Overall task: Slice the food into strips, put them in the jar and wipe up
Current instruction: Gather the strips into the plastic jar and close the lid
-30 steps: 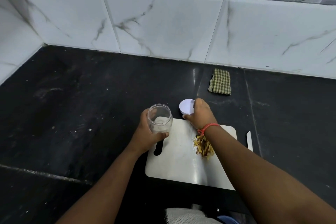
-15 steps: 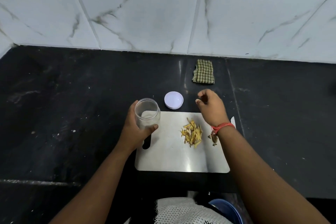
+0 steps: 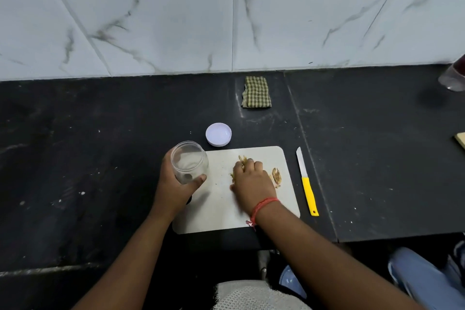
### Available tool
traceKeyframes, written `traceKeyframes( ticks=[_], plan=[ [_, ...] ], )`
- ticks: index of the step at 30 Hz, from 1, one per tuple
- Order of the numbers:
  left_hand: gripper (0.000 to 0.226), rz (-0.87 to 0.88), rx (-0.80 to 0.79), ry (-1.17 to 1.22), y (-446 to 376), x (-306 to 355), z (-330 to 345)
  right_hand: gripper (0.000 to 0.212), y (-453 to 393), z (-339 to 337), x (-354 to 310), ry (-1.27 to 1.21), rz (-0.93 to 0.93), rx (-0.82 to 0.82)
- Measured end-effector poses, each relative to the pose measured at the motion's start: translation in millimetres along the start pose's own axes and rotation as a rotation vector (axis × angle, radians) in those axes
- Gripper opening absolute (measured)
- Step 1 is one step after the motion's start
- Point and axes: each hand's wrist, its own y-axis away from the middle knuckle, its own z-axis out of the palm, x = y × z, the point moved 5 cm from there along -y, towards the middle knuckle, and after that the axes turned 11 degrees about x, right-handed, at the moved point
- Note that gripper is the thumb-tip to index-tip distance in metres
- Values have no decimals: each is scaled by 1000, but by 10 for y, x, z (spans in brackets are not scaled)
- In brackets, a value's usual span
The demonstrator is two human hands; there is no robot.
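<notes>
black stone counter runs under a white marbled tile wall. white board lies near the front edge, centre.

left hand grips the jar from the left side, thumb across its near wall. jar is clear, open and looks empty; it is held at the board's far left corner. lid lies on the counter just beyond the board, apart from the jar.

right hand is on the strips at mid-board, fingers curled down over the pile; strips show at the fingertips and left of the hand. whether the fingers have closed on them cannot be told. brown scraps lie just right of the hand.

knife lies on the counter just right of the board, blade pointing far. folded checked cloth sits near the wall.

handling, as judged: strips are light, thin, stiffish and likely damp, so they scatter and cling. gather from both sides of the pile into a bunch and lift; bring the jar mouth close. jar is smooth and may slip; hold it round the body.
</notes>
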Motion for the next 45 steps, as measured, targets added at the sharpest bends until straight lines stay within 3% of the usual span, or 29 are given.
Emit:
traceKeyframes(
  ticks=[2, 8, 13, 19, 27, 37, 40, 45],
  plan=[
    [82, -7, -12, 7, 22, -5, 19, 56, 13, -25, -8, -48, -18, 19],
    [83, -18, -31, 4, 42, -25, 16, 70, 74, -39, 113, -78, 67, -15],
    [84, -18, -45, -6, 42, -31, 14, 43, 55, -62, -22, -156, 7, 7],
    [83, -3, -55, -30, 19, -60, 19, 67, -10, -25, 92, -151, -30, -32],
    [86, 7, -49, -85, 3, -100, 12, 36, -63, 41, 19, -176, -185, 38],
    [88, 4, -60, -123, -1, -115, 15, 20, -299, -61, -30, -114, -251, 48],
    [90, -10, -62, -124, -9, -126, 11, 16, -390, -104, 55, -195, -174, -3],
    [94, -31, -63, -129, -3, -135, 16, 14, -414, -81, 231, -635, 94, -11]
  ],
)
